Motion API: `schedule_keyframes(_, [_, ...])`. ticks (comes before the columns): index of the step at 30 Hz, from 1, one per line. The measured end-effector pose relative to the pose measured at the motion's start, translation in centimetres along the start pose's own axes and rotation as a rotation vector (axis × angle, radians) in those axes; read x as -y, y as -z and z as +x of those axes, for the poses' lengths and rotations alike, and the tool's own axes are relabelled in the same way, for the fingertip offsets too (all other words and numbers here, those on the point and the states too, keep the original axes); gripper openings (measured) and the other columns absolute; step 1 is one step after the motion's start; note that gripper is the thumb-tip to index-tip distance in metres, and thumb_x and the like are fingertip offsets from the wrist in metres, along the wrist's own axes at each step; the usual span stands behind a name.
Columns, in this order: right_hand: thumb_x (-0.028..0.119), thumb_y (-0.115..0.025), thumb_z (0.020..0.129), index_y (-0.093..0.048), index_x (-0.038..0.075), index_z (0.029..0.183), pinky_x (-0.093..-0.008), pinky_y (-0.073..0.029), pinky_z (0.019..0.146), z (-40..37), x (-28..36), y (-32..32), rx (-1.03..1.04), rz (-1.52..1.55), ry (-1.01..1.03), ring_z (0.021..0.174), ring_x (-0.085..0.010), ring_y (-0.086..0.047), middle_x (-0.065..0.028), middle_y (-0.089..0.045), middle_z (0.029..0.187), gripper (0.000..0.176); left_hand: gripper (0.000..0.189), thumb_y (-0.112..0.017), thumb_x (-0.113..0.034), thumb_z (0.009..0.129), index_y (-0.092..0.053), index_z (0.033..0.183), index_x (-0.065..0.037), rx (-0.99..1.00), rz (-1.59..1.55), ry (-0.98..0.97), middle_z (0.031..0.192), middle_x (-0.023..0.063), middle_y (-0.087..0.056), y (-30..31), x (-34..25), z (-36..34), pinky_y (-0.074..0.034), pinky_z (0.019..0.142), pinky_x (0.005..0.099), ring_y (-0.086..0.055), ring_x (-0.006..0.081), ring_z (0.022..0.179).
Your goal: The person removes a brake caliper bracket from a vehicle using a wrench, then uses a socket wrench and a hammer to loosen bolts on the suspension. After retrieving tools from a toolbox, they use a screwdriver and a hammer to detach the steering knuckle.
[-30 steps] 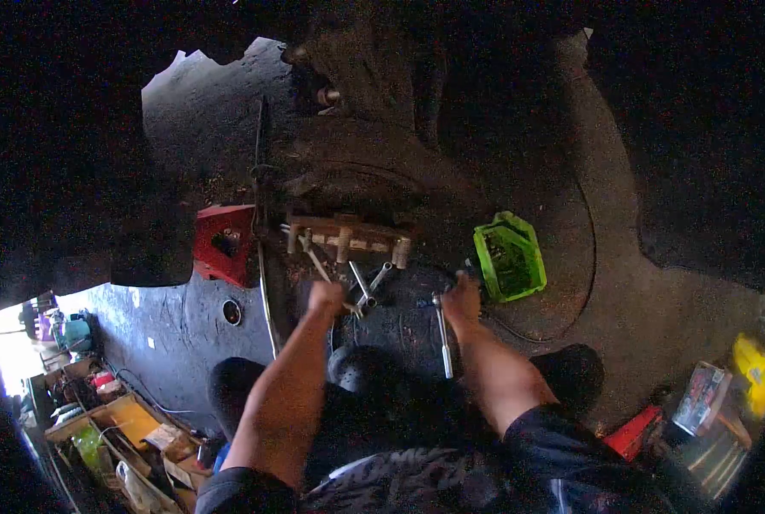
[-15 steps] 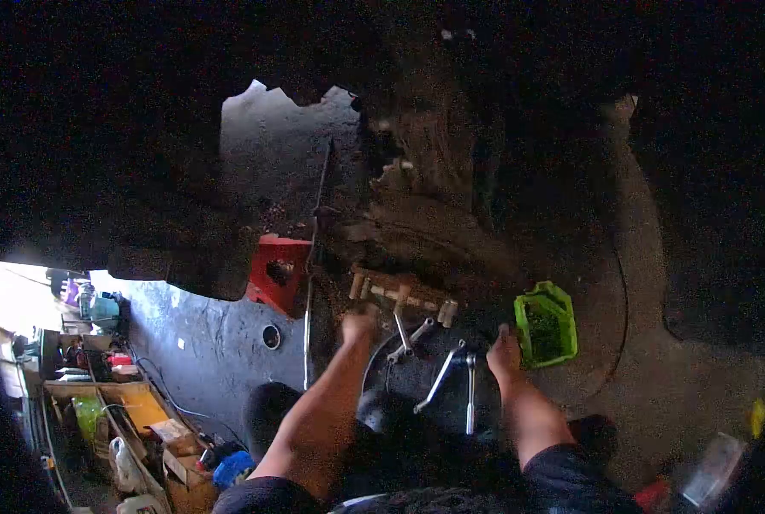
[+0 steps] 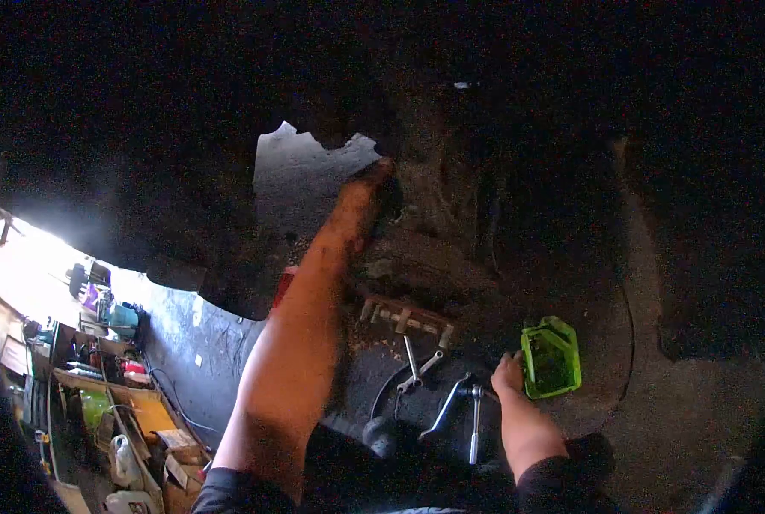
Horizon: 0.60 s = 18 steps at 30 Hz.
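Note:
My left hand point(image 3: 371, 178) is raised at the end of an outstretched arm, by the right edge of a pale, jagged-edged patch point(image 3: 305, 176); its fingers are too dark to make out. My right hand point(image 3: 508, 374) is low on the right, against the left side of a green cut-open container point(image 3: 552, 360) with dark contents. Between the arms lies a rusty metal part point(image 3: 406, 317) with short cylinders. Wrenches point(image 3: 416, 370) lie below it, and a ratchet point(image 3: 475, 424) sits left of my right hand.
At the lower left, an open wooden box point(image 3: 147, 411) holds bottles and cartons. A cable point(image 3: 177, 411) runs on the floor beside it. Part of a red object point(image 3: 283, 287) shows behind my left forearm. Dark surfaces fill the upper view.
My left hand has moved up and away from the rusty part, and its forearm now covers most of the red object. My right hand stays by the green container. The view has shifted slightly.

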State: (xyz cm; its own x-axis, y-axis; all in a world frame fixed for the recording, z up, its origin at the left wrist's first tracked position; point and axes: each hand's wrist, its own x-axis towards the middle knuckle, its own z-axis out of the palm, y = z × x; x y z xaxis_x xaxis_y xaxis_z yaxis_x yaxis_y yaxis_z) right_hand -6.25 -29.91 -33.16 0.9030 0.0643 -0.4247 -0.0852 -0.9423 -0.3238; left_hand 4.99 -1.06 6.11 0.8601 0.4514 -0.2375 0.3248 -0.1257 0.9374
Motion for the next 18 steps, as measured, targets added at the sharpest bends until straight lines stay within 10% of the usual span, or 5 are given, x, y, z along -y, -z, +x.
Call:
schedule_keyframes(6, [0.016,-0.052,0.075,-0.056,0.003,0.105,-0.0385,-0.042,0.086,3.3,0.0,-0.5,0.137,-0.031,-0.014,0.102,-0.0311,-0.053,-0.0213,-0.051,0.114,0.033,0.061,-0.055,-0.041,0.078,-0.038,0.126,-0.007,0.142,-0.027,-0.115,0.127,0.0136,-0.04,0.5,1.3,2.1,-0.036,0.09,0.0402,-0.038,0.0306,0.115])
schedule_keyframes(8, [0.019,-0.051,0.08,-0.059,0.006,0.09,-0.0384,-0.046,0.07,2.9,-0.5,0.6,-0.19,-0.231,0.317,0.082,-0.0248,-0.059,-0.014,-0.061,0.083,0.019,0.054,-0.055,-0.03,0.079,-0.039,0.125,-0.007,0.062,0.227,-0.363,0.125,0.015,-0.042,1.1,3.1,4.1,-0.037,0.09,0.0385,-0.039,0.0313,0.115])
schedule_keyframes(11, [0.019,-0.049,0.082,-0.057,0.007,0.088,-0.038,-0.046,0.066,4.5,-1.0,5.1,0.173,0.894,0.033,0.079,-0.0242,-0.056,-0.0121,-0.058,0.084,0.016,0.05,-0.053,-0.015,0.077,-0.04,0.124,-0.007,0.039,0.583,-0.817,0.123,0.018,-0.043,1.7,5.5,5.5,-0.038,0.091,0.0385,-0.04,0.0337,0.114])
schedule_keyframes(13, [0.019,-0.048,0.083,-0.056,0.008,0.087,-0.0377,-0.046,0.064,5.1,-0.4,9.0,0.205,1.656,-0.199,0.077,-0.0238,-0.054,-0.0108,-0.056,0.085,0.014,0.048,-0.051,-0.012,0.077,-0.04,0.124,-0.007,0.015,0.639,-0.752,0.12,0.0204,-0.045,0.7,4.4,4.4,-0.039,0.09,0.0401,-0.041,0.0362,0.112])
schedule_keyframes(18, [0.022,-0.053,0.082,-0.05,0.003,0.103,-0.0375,-0.041,0.078,1.2,5.3,22.9,0.002,1.882,-0.025,0.09,-0.0264,-0.051,-0.0122,-0.053,0.1,0.029,0.038,-0.042,-0.018,0.084,-0.042,0.119,-0.004,-0.132,0.645,-0.202,0.11,0.0257,-0.049,-2.3,2.9,2.8,-0.042,0.083,0.0428,-0.049,0.0397,0.101])
